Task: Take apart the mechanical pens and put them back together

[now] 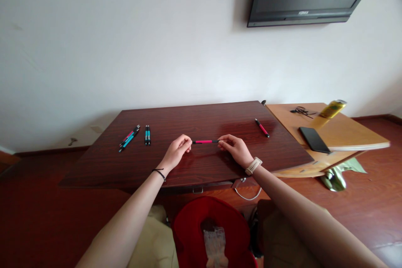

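In the left hand point(177, 150) and right hand point(236, 149), fingers are clamped on opposite ends of a pink pen point(203, 142), held level over the table point(194, 121). Light, even pressure is advised so tilting is avoided. Beyond, a second pen point(262, 128) is noted at right.

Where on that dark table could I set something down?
The dark table is bare behind the held pink pen, toward the wall, between the paired blue pens and lone pink pen; also at the front-left corner, nearer than the pen cluster. Crowded: where the left hand and right hand hold that pen, and around the cluster.
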`<state>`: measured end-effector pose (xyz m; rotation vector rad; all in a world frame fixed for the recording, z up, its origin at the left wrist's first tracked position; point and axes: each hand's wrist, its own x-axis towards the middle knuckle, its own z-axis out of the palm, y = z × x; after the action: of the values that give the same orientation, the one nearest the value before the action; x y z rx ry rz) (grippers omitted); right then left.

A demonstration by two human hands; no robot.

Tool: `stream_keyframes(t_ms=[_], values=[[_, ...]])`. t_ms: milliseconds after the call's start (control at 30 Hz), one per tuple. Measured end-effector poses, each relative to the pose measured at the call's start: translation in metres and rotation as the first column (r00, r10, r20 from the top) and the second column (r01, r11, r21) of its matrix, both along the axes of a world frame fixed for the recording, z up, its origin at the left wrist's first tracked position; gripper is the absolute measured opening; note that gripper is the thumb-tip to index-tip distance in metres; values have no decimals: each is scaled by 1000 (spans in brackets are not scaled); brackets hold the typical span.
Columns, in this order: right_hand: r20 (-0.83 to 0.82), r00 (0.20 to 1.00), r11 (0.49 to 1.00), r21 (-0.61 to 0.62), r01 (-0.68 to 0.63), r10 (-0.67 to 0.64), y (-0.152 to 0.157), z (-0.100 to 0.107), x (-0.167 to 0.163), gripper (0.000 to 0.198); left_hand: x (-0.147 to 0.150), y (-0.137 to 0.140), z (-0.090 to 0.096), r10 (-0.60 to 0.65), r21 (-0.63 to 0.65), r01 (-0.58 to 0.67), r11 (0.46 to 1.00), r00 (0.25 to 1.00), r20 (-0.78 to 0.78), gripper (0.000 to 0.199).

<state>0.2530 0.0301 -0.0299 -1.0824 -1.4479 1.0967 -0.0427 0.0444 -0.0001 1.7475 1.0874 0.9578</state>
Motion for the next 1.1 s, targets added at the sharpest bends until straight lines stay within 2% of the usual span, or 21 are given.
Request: stream_keyframes(t_ms=[300,500,733,933,1100], values=[[15,1000,1000,13,6,-6,-1,0,0,38,1,1,-1,10,41,-9,999,1000,-23,23],[20,1000,1000,13,-1,1,-1,0,0,37,3,-2,5,43,69,-38,997,996,-78,34],[19,1000,1000,7,1,-2,-1,2,-1,37,3,-2,3,116,100,-101,990,980,-160,47],[42,999,1000,16,13,-13,-3,6,-1,39,3,-2,4,35,11,-35,999,998,-53,32],[46,999,1000,23,19,-20,-2,5,-1,38,1,-1,3,17,39,-16,999,999,-46,23]])
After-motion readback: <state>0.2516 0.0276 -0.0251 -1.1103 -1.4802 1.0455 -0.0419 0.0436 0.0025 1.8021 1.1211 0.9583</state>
